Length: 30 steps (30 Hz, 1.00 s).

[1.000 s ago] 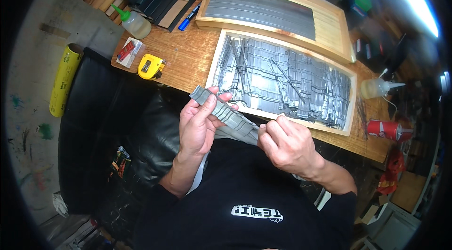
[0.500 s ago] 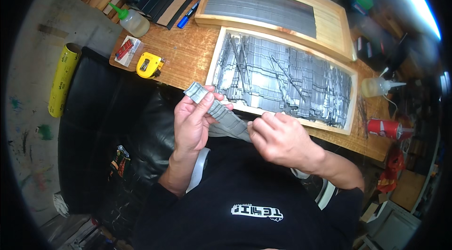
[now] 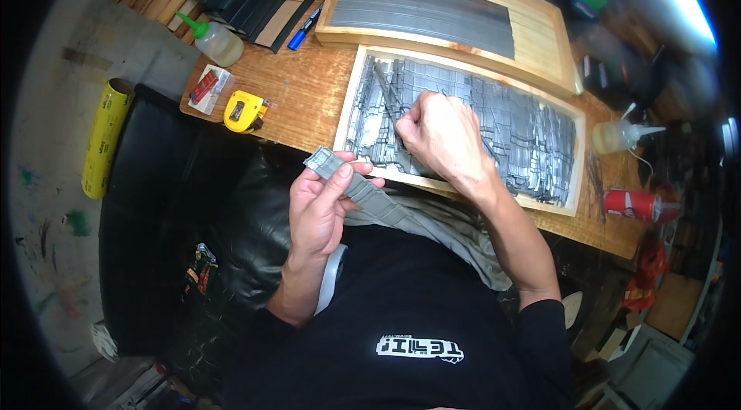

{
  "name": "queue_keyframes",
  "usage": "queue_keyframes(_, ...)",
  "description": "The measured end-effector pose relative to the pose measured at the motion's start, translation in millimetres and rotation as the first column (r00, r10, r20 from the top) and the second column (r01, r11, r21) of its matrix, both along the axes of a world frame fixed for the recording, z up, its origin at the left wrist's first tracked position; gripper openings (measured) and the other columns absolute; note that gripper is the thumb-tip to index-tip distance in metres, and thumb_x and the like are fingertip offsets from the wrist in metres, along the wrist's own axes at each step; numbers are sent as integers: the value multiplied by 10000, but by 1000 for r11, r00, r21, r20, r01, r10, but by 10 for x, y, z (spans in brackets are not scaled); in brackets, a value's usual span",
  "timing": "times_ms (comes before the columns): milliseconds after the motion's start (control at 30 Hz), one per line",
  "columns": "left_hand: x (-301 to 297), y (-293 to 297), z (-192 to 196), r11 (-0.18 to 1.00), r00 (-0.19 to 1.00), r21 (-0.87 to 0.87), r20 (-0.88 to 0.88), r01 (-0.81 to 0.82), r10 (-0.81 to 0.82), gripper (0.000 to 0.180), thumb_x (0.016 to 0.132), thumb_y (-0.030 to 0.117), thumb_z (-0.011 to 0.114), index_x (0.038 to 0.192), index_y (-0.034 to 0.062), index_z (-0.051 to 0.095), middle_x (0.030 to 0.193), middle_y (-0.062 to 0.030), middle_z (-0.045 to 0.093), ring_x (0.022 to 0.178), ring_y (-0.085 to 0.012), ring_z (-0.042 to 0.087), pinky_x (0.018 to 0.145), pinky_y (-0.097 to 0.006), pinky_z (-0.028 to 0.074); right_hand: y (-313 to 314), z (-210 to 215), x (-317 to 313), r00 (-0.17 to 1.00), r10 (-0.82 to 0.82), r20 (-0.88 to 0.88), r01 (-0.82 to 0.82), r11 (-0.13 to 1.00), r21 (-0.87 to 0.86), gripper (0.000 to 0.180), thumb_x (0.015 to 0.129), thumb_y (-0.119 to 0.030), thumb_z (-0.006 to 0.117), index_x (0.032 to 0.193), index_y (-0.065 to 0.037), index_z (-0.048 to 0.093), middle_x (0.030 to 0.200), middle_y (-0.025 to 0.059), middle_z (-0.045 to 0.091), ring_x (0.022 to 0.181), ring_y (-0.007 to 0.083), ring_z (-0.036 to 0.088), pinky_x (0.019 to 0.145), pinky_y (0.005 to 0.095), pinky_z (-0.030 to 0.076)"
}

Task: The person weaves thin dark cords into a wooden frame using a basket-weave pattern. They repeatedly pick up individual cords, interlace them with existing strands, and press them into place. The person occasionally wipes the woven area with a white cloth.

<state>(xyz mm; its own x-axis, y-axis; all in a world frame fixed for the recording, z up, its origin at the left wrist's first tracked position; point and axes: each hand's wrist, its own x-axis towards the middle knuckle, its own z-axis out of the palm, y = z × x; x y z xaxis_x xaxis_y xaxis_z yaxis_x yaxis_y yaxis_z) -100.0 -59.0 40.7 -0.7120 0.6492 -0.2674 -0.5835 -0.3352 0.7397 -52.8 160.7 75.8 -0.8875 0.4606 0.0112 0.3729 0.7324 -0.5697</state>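
In my left hand [image 3: 318,209] I hold a stack of thin grey strips [image 3: 374,200], pinched between thumb and fingers near its upper end. The stack slants down to the right in front of my shirt, beside grey cloth. My right hand [image 3: 448,140] is over a shallow wooden tray [image 3: 577,163] full of grey strips [image 3: 529,124]. Its fingers are curled together, and what they hold, if anything, is hidden behind the knuckles. Several loose dark strips lie crosswise on the rows near that hand.
Behind stands a second wooden tray [image 3: 536,39] with flat grey strips. On the table's left are a yellow tape measure [image 3: 245,111], a green-capped bottle [image 3: 216,43] and a blue marker [image 3: 297,39]. At right are another squeeze bottle [image 3: 614,137] and a red can [image 3: 633,205].
My right hand has moved from the lower end of the stack up and forward over the strip-filled tray. The left hand keeps its hold on the stack, nearly in place.
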Motion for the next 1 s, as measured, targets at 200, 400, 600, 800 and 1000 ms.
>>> queue_keyframes(200,54,87,70,999,998,26,-57,36,-34,201,1067,101,599,1239,-1,615,1105,-208,750,968,-323,773,783,-392,668,-86,351,549,977,75,-198,-132,945,-299,144,942,-100,664,887,21,610,760,117,647,652,210,638,631,354,526)
queue_keyframes(400,257,212,78,982,982,32,-44,185,-183,211,1065,84,587,1254,-8,605,1149,-218,731,976,-326,770,828,-417,671,-312,319,1316,999,29,-41,-48,779,-625,144,968,-83,719,935,39,651,745,96,695,643,143,693,583,291,545)
queue_keyframes(600,631,330,47,935,939,-100,-16,340,-344,231,1034,97,656,1228,-22,623,1056,-187,757,948,-308,776,815,-420,674,-401,-24,1796,995,-49,-84,-27,692,-721,146,986,-66,729,918,27,639,739,19,684,658,36,646,559,192,496)
queue_keyframes(800,894,452,-119,803,818,-157,94,575,-567,258,1013,91,687,1240,-17,633,1051,-174,757,943,-311,778,792,-393,669,-547,-260,2462,994,-78,-79,-25,539,-842,205,920,-79,802,1047,19,675,876,83,752,757,121,738,652,243,584)
queue_keyframes(1000,1162,785,-225,566,592,-176,308,805,-745,286,1006,81,695,1268,-20,646,1129,-185,754,985,-317,771,778,-386,672,-758,-752,3107,958,-106,-265,-162,563,-810,306,845,56,796,1143,-9,777,1040,142,793,843,206,784,751,295,631)
